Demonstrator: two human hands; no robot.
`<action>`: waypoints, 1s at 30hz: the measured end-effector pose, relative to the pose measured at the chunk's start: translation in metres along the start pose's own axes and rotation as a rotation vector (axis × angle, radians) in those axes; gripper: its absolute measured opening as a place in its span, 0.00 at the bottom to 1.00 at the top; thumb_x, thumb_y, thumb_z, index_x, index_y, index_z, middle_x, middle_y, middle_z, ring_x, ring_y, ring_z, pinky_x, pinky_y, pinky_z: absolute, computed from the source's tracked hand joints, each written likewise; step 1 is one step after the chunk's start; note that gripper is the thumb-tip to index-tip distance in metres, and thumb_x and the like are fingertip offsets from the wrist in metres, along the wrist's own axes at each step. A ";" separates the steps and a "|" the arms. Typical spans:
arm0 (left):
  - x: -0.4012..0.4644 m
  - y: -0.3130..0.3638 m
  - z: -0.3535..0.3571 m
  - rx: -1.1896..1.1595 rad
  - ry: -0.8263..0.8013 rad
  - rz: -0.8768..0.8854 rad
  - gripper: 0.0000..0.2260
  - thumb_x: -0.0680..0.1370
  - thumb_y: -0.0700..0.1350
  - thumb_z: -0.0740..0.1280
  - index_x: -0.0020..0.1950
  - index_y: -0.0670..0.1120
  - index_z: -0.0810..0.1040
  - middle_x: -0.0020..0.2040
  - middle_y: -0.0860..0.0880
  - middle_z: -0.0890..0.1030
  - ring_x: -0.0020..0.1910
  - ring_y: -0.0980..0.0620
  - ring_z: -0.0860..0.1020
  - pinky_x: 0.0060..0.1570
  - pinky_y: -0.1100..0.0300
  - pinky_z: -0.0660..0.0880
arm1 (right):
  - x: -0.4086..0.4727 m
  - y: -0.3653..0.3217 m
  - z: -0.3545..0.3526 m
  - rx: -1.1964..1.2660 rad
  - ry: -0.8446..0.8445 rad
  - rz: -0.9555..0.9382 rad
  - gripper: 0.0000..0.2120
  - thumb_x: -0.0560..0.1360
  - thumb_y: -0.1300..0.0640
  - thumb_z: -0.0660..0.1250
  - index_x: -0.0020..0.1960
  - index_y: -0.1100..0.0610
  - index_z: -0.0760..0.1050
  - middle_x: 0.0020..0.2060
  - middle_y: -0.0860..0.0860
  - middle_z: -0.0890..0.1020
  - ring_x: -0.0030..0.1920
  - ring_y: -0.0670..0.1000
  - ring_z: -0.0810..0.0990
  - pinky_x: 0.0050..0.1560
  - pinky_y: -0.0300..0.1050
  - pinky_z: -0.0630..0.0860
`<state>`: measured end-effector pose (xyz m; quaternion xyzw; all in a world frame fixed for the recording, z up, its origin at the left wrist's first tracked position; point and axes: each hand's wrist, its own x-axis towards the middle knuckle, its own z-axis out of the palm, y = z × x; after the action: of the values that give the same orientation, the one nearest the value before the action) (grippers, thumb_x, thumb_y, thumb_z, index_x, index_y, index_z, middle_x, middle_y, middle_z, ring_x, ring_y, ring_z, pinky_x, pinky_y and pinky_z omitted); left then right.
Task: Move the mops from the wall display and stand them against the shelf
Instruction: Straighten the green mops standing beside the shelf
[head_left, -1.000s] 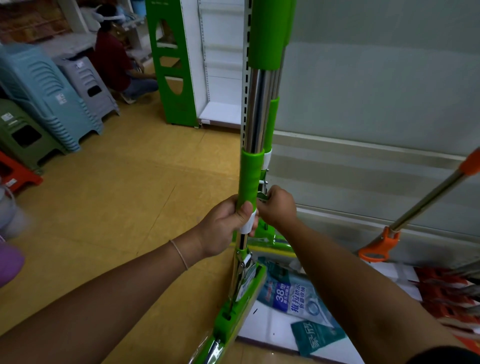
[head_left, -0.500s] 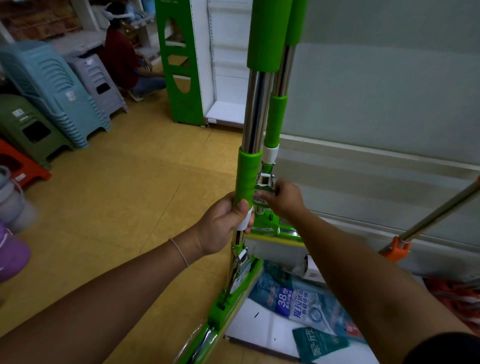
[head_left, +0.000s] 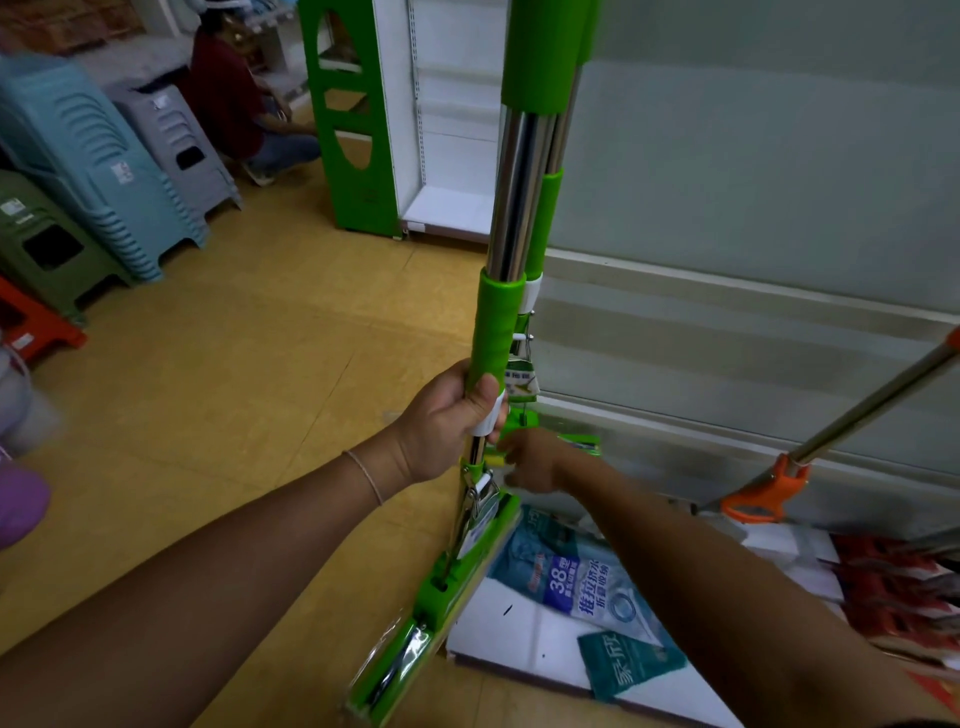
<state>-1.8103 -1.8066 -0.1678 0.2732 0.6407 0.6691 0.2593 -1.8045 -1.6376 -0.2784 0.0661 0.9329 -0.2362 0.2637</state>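
Note:
A green sponge mop (head_left: 511, 208) with a chrome shaft stands upright in front of me, its head (head_left: 441, 587) on the floor by the white shelf base (head_left: 524, 644). My left hand (head_left: 447, 421) grips its lower green sleeve. A second green mop (head_left: 545, 218) stands just behind it against the grey shelf back (head_left: 753, 182). My right hand (head_left: 530, 460) reaches low to that mop's head, fingers on its green and yellow part; the grip is blurred.
An orange-handled mop (head_left: 769, 488) leans at the right over red packs (head_left: 893, 587). Blue and teal refill packets (head_left: 582, 582) lie on the shelf base. Stacked plastic stools (head_left: 88, 161) line the left. A person (head_left: 234, 98) crouches by a green shelf end (head_left: 353, 119).
My right hand has dropped from the rear mop's metal lever down to its head near the shelf base. My left hand keeps its hold on the front mop, which stays upright.

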 end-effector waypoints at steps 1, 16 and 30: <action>0.000 0.000 0.001 -0.005 0.001 -0.002 0.30 0.69 0.69 0.65 0.48 0.41 0.69 0.39 0.42 0.70 0.37 0.47 0.70 0.40 0.53 0.72 | -0.007 0.000 0.005 0.042 -0.126 -0.058 0.27 0.72 0.61 0.71 0.70 0.58 0.71 0.64 0.56 0.79 0.63 0.56 0.78 0.62 0.47 0.75; 0.005 -0.003 0.005 0.055 0.075 -0.052 0.20 0.77 0.55 0.55 0.60 0.42 0.70 0.50 0.40 0.80 0.46 0.47 0.81 0.51 0.57 0.79 | -0.036 0.001 0.054 0.331 0.110 -0.164 0.22 0.62 0.35 0.77 0.50 0.44 0.75 0.42 0.37 0.79 0.43 0.39 0.78 0.39 0.32 0.69; 0.052 0.000 0.027 0.296 0.260 0.041 0.15 0.78 0.62 0.54 0.50 0.53 0.72 0.48 0.33 0.80 0.44 0.39 0.80 0.37 0.55 0.77 | -0.011 0.008 0.045 0.170 0.384 0.083 0.32 0.65 0.25 0.64 0.42 0.55 0.79 0.35 0.52 0.83 0.37 0.52 0.82 0.41 0.51 0.82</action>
<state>-1.8291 -1.7511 -0.1656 0.2324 0.7545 0.6024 0.1176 -1.7727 -1.6525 -0.3096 0.1703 0.9392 -0.2859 0.0843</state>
